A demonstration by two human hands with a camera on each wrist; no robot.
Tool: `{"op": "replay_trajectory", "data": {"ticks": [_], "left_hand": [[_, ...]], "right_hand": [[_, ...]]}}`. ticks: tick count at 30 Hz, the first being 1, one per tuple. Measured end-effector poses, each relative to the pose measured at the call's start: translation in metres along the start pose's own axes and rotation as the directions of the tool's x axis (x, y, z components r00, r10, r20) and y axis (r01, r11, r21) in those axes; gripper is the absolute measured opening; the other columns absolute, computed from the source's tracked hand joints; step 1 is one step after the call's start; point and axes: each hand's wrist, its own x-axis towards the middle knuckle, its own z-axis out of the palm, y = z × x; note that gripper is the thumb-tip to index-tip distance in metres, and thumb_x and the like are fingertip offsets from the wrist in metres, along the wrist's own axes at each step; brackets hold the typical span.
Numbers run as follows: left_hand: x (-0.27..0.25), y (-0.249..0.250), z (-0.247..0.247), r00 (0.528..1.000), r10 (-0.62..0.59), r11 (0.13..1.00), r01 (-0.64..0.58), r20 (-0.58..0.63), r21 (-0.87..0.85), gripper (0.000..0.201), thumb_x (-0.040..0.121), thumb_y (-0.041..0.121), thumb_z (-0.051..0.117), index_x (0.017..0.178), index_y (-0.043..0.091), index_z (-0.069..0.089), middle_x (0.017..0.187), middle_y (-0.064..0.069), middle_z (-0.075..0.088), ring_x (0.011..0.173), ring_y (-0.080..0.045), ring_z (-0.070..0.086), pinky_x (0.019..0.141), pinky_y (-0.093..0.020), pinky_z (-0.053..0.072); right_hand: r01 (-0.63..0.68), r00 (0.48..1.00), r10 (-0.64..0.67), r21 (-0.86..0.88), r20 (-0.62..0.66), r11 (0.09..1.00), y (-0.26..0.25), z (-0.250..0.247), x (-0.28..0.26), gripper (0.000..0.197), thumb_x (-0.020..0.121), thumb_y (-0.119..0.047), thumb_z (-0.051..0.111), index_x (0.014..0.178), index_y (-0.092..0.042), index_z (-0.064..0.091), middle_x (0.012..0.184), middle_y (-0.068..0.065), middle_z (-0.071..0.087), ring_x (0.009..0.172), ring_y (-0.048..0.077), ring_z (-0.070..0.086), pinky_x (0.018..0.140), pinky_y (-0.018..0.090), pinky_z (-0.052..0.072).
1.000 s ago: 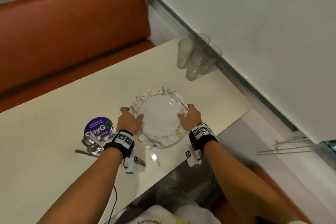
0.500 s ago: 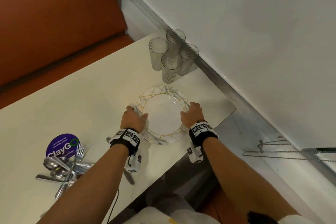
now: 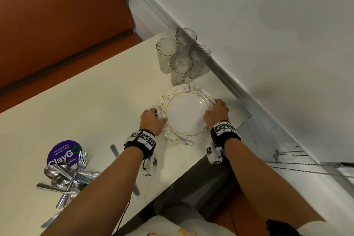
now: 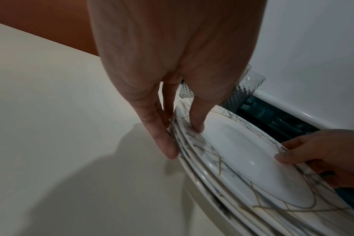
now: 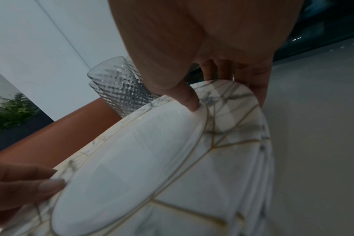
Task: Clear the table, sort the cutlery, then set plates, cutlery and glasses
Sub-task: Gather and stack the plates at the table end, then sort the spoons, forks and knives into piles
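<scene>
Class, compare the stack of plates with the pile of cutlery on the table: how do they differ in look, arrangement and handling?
The stack of plates is white marble-patterned with gold lines; the pile of cutlery is plain silver metal. The plates sit neatly stacked; the cutlery lies jumbled, partly on a purple sticker. The left hand and right hand grip the plates; the cutlery lies untouched. Both rest on the table.

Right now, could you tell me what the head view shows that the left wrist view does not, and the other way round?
Only the head view shows the cutlery pile, the purple round sticker beside it, and all four ribbed glasses standing upright in a cluster.

Only the left wrist view shows that the plates are a stack of several, with the left hand's fingers against the stacked rims and its thumb on top.

Both show the left hand and right hand gripping opposite rims of the stack on the table.
</scene>
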Motion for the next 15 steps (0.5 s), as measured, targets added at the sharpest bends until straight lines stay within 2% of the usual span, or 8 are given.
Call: {"op": "replay_trajectory", "data": {"ticks": [3, 6, 8, 10, 12, 15], "left_hand": [[-0.002, 0.0, 0.0, 1.0, 0.027, 0.999, -0.027, 0.0, -0.018, 0.042, 0.092, 0.024, 0.076, 0.128, 0.005, 0.066, 0.119, -0.016, 0.064, 0.113, -0.032, 0.061, 0.093, -0.032, 0.048], [-0.006, -0.004, -0.005, 0.994, 0.111, 0.993, -0.111, 0.018, -0.038, 0.031, 0.096, 0.012, 0.064, 0.127, 0.008, 0.068, 0.118, -0.014, 0.067, 0.109, -0.03, 0.063, 0.087, -0.026, 0.043], [-0.008, -0.006, -0.01, 0.987, 0.155, 0.986, -0.152, 0.048, -0.068, 0.035, 0.097, 0.008, 0.055, 0.13, 0.012, 0.067, 0.118, -0.007, 0.07, 0.105, -0.022, 0.064, 0.089, -0.026, 0.046], [-0.016, -0.02, -0.02, 0.989, 0.13, 0.986, -0.121, 0.074, -0.118, 0.034, 0.099, 0.011, 0.054, 0.129, 0.016, 0.068, 0.116, -0.002, 0.073, 0.104, -0.02, 0.067, 0.096, -0.033, 0.054], [-0.022, -0.035, -0.029, 0.993, 0.103, 0.981, -0.091, 0.058, -0.172, 0.027, 0.099, 0.014, 0.054, 0.119, 0.02, 0.071, 0.107, 0.0, 0.077, 0.098, -0.021, 0.072, 0.093, -0.042, 0.059], [-0.038, -0.064, -0.051, 0.997, 0.074, 0.971, -0.078, -0.025, -0.227, 0.024, 0.1, 0.01, 0.052, 0.109, 0.021, 0.071, 0.097, 0.001, 0.078, 0.086, -0.019, 0.075, 0.083, -0.036, 0.061]], "right_hand": [[0.004, 1.0, -0.004, -0.018, -0.007, 1.0, 0.001, -0.002, 0.003, 0.059, 0.089, -0.016, 0.061, 0.141, -0.008, 0.037, 0.143, 0.016, 0.042, 0.131, 0.037, 0.04, 0.107, 0.046, 0.041], [-0.013, 1.0, 0.012, -0.047, -0.029, 0.999, 0.0, -0.003, 0.003, 0.059, 0.089, -0.019, 0.061, 0.142, -0.01, 0.036, 0.144, 0.015, 0.042, 0.132, 0.036, 0.04, 0.105, 0.048, 0.042], [-0.029, 0.995, 0.015, -0.131, -0.101, 0.991, -0.003, -0.006, 0.002, 0.06, 0.088, -0.023, 0.062, 0.142, -0.013, 0.037, 0.143, 0.014, 0.043, 0.131, 0.036, 0.039, 0.105, 0.05, 0.039], [-0.013, 0.983, -0.02, -0.176, -0.185, 0.984, -0.008, -0.002, -0.01, 0.059, 0.086, -0.026, 0.063, 0.14, -0.016, 0.04, 0.14, 0.012, 0.044, 0.129, 0.035, 0.039, 0.106, 0.05, 0.036], [0.048, 0.96, -0.088, -0.153, -0.264, 0.987, -0.015, 0.004, -0.025, 0.055, 0.081, -0.023, 0.063, 0.134, -0.019, 0.046, 0.135, 0.009, 0.046, 0.125, 0.034, 0.039, 0.104, 0.047, 0.035], [0.252, 0.901, -0.28, -0.125, -0.332, 0.96, -0.038, 0.026, -0.057, 0.051, 0.07, -0.013, 0.064, 0.12, -0.019, 0.058, 0.12, 0.008, 0.056, 0.112, 0.034, 0.047, 0.092, 0.045, 0.041]]}}
